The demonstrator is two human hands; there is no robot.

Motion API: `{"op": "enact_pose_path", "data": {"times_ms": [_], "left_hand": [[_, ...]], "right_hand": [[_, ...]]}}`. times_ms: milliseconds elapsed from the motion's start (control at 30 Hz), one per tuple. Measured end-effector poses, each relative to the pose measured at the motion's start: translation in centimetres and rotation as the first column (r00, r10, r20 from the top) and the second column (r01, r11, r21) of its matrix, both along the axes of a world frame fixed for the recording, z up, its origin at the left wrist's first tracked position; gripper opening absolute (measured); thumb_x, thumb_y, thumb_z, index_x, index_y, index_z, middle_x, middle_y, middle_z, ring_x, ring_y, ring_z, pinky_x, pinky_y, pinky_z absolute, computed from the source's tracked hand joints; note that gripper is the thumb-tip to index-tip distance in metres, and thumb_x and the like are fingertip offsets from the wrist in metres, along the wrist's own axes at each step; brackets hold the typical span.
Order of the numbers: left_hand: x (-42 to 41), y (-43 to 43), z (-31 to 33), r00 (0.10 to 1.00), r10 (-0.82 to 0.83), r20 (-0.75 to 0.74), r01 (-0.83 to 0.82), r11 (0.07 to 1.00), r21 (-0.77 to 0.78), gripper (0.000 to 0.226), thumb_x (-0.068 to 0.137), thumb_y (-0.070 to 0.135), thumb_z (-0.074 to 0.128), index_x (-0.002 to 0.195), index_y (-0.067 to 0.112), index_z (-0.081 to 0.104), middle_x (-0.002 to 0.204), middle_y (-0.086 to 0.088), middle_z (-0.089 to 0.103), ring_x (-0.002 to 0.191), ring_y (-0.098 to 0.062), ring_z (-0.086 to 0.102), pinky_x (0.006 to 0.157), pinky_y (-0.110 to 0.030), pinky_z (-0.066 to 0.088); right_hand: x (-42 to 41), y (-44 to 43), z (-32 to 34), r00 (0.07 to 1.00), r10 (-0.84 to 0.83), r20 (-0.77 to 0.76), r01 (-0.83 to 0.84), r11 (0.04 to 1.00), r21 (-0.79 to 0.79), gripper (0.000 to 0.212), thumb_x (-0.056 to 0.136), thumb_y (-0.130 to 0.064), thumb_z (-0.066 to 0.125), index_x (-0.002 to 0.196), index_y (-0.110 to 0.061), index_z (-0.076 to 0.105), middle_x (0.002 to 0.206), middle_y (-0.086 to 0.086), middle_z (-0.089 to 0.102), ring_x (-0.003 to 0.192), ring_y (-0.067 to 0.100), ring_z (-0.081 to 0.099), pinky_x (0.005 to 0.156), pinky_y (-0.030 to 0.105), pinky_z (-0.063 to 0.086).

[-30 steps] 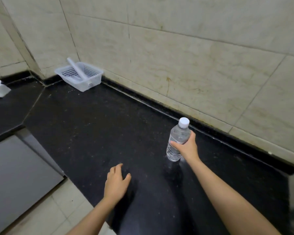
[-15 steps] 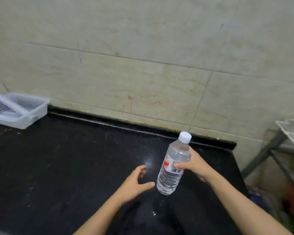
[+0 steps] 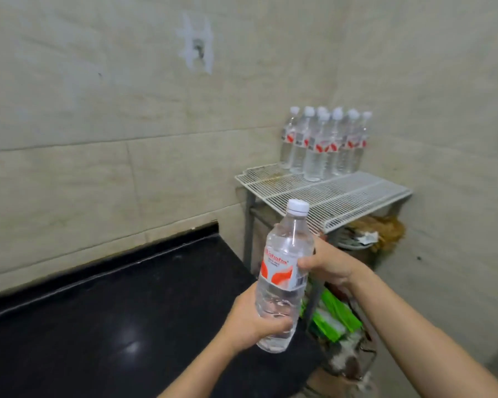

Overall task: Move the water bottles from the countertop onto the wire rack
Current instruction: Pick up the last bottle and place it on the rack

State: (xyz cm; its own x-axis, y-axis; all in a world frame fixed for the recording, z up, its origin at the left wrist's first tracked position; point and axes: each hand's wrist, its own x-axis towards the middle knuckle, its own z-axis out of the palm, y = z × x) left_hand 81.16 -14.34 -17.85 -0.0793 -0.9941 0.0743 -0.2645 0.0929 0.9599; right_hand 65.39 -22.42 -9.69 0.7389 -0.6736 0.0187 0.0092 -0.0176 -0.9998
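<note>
I hold the bottle (image 3: 282,278) tight with my left hand (image 3: 249,321) and right hand (image 3: 329,264), above the counter (image 3: 104,326), near the rack (image 3: 328,196).

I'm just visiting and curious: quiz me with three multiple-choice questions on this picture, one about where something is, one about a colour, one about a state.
1. Where do the grouped bottles stand?
A. back corner of the wire rack
B. on the countertop
C. on the floor

2. What colour is the held bottle's cap?
A. blue
B. white
C. red

3. How is the held bottle gripped?
A. left hand only
B. right hand only
C. both hands

Answers: 1 A, they stand on the rack near the wall corner. 2 B, the cap is white. 3 C, the left hand wraps its base and the right hand its middle.
</note>
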Motion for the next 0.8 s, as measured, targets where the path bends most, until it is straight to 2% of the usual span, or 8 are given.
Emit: {"op": "enact_pose_path", "data": {"times_ms": [133,233,367,467,533,700,767,800], "left_hand": [[-9.2,-4.3,1.1,0.992,0.087,0.095,-0.079,0.993,-0.088,0.057,0.046,0.045,0.072,0.099,0.030,0.059,0.093,0.008,0.072,0.088,-0.003,0.067,0.081,-0.031,0.055],[-16.6,-7.5,1.9,0.993,0.083,0.090,-0.068,0.986,-0.155,0.067,0.043,0.052,0.070,0.106,0.029,0.058,0.098,0.007,0.072,0.095,-0.007,0.066,0.085,-0.033,0.054],[-24.8,-10.5,3.5,0.989,-0.141,-0.039,0.132,0.975,-0.179,0.048,0.045,0.039,0.072,0.091,0.034,0.059,0.083,0.019,0.072,0.082,0.011,0.064,0.072,-0.008,0.050],[-28.9,-12.4,4.5,0.954,-0.275,-0.115,0.250,0.948,-0.195,0.038,0.043,0.032,0.069,0.079,0.029,0.060,0.067,0.026,0.069,0.069,0.012,0.063,0.064,-0.004,0.047],[-30.7,-14.1,4.8,0.933,-0.346,-0.102,0.318,0.922,-0.219,0.041,0.043,0.034,0.070,0.082,0.029,0.060,0.070,0.028,0.069,0.072,0.012,0.063,0.067,-0.004,0.046],[-31.9,-21.7,5.7,0.895,-0.392,0.213,0.425,0.895,-0.135,0.054,0.056,0.058,0.067,0.105,0.041,0.054,0.105,0.017,0.067,0.101,0.003,0.061,0.086,-0.016,0.048],[-31.2,-26.0,5.7,0.863,-0.200,0.464,0.323,0.925,-0.201,0.068,0.066,0.081,0.040,0.114,0.036,0.055,0.116,0.006,0.063,0.110,-0.013,0.058,0.096,-0.035,0.046],[-30.6,-28.0,5.8,0.787,-0.038,0.615,0.244,0.936,-0.254,0.083,0.067,0.084,0.022,0.120,0.029,0.053,0.122,0.001,0.060,0.117,-0.020,0.052,0.101,-0.040,0.040]], "right_hand": [[-9.1,-1.4,1.2,0.955,-0.276,0.110,0.286,0.955,-0.079,0.093,0.036,-0.038,0.091,0.116,-0.020,0.047,0.099,-0.005,0.069,0.094,0.012,0.065,0.076,0.025,0.053],[-16.0,-2.8,1.9,0.914,-0.376,0.154,0.397,0.907,-0.140,0.102,0.032,-0.034,0.092,0.120,-0.021,0.042,0.105,-0.003,0.065,0.096,0.009,0.064,0.078,0.023,0.054],[-24.4,-5.2,3.1,0.918,-0.365,0.152,0.385,0.913,-0.133,0.092,0.043,-0.012,0.081,0.124,-0.028,0.041,0.110,0.000,0.064,0.100,0.014,0.064,0.079,0.026,0.054],[-28.6,-7.4,3.9,0.921,-0.367,0.133,0.383,0.914,-0.135,0.086,0.044,-0.009,0.076,0.122,-0.026,0.043,0.102,-0.001,0.067,0.093,0.013,0.067,0.074,0.024,0.054],[-30.4,-8.9,3.9,0.904,-0.406,0.137,0.424,0.892,-0.154,0.080,0.045,-0.010,0.074,0.118,-0.026,0.047,0.100,0.000,0.066,0.090,0.012,0.067,0.073,0.024,0.054],[-33.2,-13.9,4.4,0.819,-0.547,0.173,0.573,0.798,-0.186,0.085,0.039,-0.010,0.077,0.118,-0.017,0.046,0.095,0.000,0.066,0.083,0.012,0.067,0.068,0.023,0.055],[-33.5,-16.6,5.0,0.765,-0.623,0.161,0.643,0.736,-0.210,0.089,0.046,0.001,0.080,0.125,-0.012,0.041,0.095,-0.002,0.064,0.084,0.013,0.065,0.068,0.024,0.056],[-33.6,-18.1,5.5,0.738,-0.658,0.151,0.674,0.703,-0.229,0.086,0.053,0.005,0.080,0.127,-0.011,0.039,0.097,-0.003,0.062,0.086,0.014,0.063,0.072,0.026,0.056]]}}
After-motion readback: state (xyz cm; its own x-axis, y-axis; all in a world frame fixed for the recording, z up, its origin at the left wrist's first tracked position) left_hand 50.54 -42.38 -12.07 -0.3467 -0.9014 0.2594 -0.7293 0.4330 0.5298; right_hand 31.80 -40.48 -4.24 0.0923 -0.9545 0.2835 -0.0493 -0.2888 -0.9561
